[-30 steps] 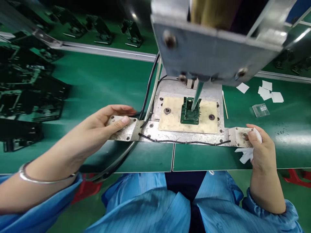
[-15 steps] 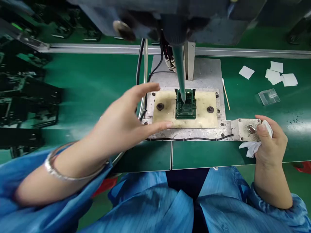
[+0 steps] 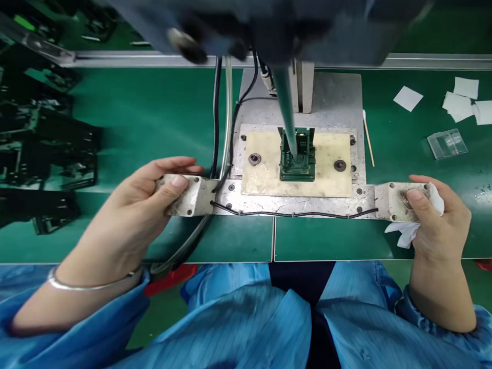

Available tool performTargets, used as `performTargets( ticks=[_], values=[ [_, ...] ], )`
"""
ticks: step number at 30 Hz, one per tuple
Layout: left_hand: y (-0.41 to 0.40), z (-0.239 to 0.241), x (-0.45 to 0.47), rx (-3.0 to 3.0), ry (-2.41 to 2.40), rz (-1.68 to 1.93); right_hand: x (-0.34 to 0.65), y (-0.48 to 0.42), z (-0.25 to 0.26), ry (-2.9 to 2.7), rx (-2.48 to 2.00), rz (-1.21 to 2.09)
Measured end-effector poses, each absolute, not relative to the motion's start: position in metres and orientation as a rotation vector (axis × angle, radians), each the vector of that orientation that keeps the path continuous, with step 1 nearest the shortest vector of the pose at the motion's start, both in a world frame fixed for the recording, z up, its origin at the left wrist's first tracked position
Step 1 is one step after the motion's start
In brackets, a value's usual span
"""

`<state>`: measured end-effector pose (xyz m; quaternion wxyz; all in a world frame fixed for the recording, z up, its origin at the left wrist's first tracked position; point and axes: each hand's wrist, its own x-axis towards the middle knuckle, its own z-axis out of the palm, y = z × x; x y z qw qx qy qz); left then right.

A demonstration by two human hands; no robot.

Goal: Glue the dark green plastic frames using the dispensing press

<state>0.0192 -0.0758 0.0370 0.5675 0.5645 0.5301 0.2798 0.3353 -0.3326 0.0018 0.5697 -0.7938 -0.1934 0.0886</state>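
Observation:
A metal fixture bar [image 3: 292, 206] lies across the green bench, with a small plate at each end. My left hand [image 3: 146, 205] rests on the left end plate [image 3: 188, 195], thumb pressed on its top and fingers curled round the far edge. My right hand [image 3: 436, 220] is closed on a white cloth [image 3: 407, 233], its thumb pressing the button on the right end plate [image 3: 395, 200]. Between them a small dark green part [image 3: 298, 159] sits in a cream block [image 3: 295, 164], with the machine's rod [image 3: 286, 110] coming down onto it.
The machine head [image 3: 269, 25] hangs over the far middle. Black cables [image 3: 219, 128] run down the fixture's left side. Dark black parts [image 3: 46, 138] are stacked at the left. White paper squares [image 3: 457, 102], a clear plastic case [image 3: 448, 143] and a cotton swab [image 3: 368, 136] lie at the right.
My left hand lifted off the left end plate toward the cream block half a second ago and is now back on the plate, thumb pressing. My right hand stayed on its button with the cloth.

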Motion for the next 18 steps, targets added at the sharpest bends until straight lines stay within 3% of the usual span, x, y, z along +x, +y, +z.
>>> performTargets(
  ticks=[7, 18],
  values=[
    [-0.077, 0.01, 0.022, 1.23, 1.037, 1.066, 0.334, -0.33, 0.0, -0.541, -1.773, 0.083],
    [-0.079, 0.008, 0.026, 1.261, 1.047, 1.116, 0.338, -0.328, -0.004, -0.407, -1.618, 0.067]
  ],
)
